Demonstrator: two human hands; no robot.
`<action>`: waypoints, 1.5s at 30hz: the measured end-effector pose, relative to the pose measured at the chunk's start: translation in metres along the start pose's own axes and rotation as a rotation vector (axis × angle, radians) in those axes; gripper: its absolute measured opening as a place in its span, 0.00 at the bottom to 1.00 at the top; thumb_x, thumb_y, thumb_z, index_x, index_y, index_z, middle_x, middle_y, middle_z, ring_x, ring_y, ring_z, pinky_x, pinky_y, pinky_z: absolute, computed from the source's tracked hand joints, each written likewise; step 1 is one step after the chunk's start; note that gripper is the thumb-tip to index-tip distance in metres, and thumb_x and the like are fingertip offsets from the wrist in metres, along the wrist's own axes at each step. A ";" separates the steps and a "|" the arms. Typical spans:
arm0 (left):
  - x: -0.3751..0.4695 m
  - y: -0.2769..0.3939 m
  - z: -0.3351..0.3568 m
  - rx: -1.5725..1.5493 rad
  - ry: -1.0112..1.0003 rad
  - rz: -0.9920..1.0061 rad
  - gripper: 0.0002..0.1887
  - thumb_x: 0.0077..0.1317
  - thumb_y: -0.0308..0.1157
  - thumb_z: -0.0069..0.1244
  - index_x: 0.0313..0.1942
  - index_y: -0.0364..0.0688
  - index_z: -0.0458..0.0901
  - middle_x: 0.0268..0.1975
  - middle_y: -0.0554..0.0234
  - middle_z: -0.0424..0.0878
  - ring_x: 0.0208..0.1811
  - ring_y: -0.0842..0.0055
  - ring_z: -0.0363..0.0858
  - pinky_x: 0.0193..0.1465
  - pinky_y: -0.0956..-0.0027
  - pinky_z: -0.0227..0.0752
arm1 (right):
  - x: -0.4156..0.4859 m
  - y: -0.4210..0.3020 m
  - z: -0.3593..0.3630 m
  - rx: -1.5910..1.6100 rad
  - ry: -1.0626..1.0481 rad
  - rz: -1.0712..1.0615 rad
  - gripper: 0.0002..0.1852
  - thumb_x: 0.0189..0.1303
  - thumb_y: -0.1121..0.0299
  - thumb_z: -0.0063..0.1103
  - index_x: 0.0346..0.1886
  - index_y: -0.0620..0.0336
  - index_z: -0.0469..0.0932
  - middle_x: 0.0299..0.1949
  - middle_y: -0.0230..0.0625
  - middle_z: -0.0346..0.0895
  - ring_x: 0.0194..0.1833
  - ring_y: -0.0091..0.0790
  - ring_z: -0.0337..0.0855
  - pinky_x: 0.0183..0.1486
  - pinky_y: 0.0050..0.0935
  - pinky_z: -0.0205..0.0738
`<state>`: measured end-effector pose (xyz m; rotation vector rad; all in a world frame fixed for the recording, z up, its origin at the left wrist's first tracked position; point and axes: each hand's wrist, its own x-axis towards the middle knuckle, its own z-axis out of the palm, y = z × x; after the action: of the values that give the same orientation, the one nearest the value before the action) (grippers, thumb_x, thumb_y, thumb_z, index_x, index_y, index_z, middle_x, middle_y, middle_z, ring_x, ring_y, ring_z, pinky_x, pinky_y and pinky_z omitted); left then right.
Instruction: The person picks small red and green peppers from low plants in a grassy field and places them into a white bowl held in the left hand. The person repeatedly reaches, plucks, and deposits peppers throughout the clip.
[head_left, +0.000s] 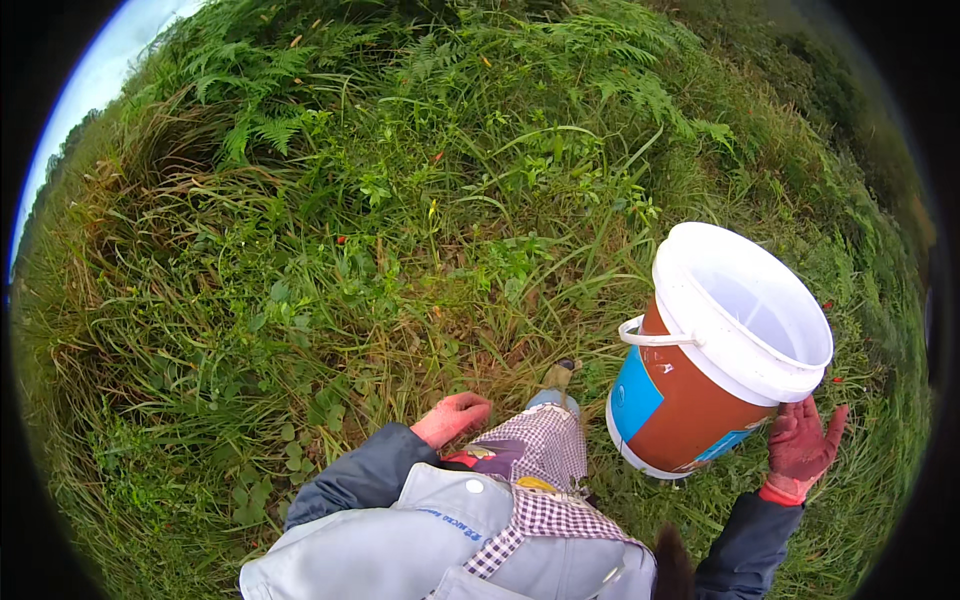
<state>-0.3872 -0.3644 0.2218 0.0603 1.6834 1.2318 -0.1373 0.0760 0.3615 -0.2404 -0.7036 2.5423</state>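
A brown plastic bucket (694, 390) with a wide white rim and blue label panels leans to my right, its mouth turned up and away from me. I see a pale inner wall; the bottom inside is hidden. Its white handle (660, 340) hangs down on the left side. My right hand (802, 446) is at the near right of the rim, palm up and thumb spread, with the fingertips hidden behind the bucket. Whether it grips the bucket, I cannot tell. In front of my body, my left hand (451, 418) hovers with fingers loosely bent and partly hidden; nothing shows in it.
Tall grass (225, 330) and leafy plants surround me, with ferns (277, 97) farther off. Small red pods, possibly chilli peppers, dot the growth, one red pod (341, 240) left of centre. My shoe (559, 373) stands in grass below a checked apron (551, 442).
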 end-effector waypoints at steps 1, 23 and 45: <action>0.003 0.006 -0.004 -0.024 0.039 0.024 0.19 0.64 0.39 0.50 0.51 0.35 0.74 0.39 0.65 0.77 0.37 0.81 0.74 0.41 0.76 0.69 | 0.008 0.010 -0.002 0.018 0.027 0.014 0.36 0.65 0.45 0.44 0.58 0.74 0.63 0.58 0.50 0.68 0.59 0.44 0.70 0.45 0.36 0.75; 0.223 0.065 -0.059 -0.351 0.130 0.068 0.17 0.62 0.33 0.52 0.50 0.38 0.76 0.41 0.64 0.80 0.37 0.80 0.78 0.39 0.75 0.71 | 0.173 0.033 -0.191 -0.266 1.195 0.014 0.34 0.49 0.40 0.63 0.54 0.52 0.72 0.47 0.31 0.78 0.46 0.35 0.79 0.42 0.34 0.77; 0.267 0.106 0.087 0.155 0.522 -0.136 0.10 0.63 0.24 0.47 0.44 0.31 0.77 0.38 0.62 0.80 0.39 0.80 0.77 0.44 0.76 0.71 | 0.285 0.325 -0.593 0.406 1.227 0.210 0.21 0.56 0.53 0.59 0.51 0.49 0.73 0.44 0.33 0.79 0.37 0.44 0.80 0.34 0.41 0.79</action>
<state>-0.5065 -0.1079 0.1219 -0.3017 2.1906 1.0678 -0.3449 0.2339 -0.3246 -1.5669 0.3218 2.0536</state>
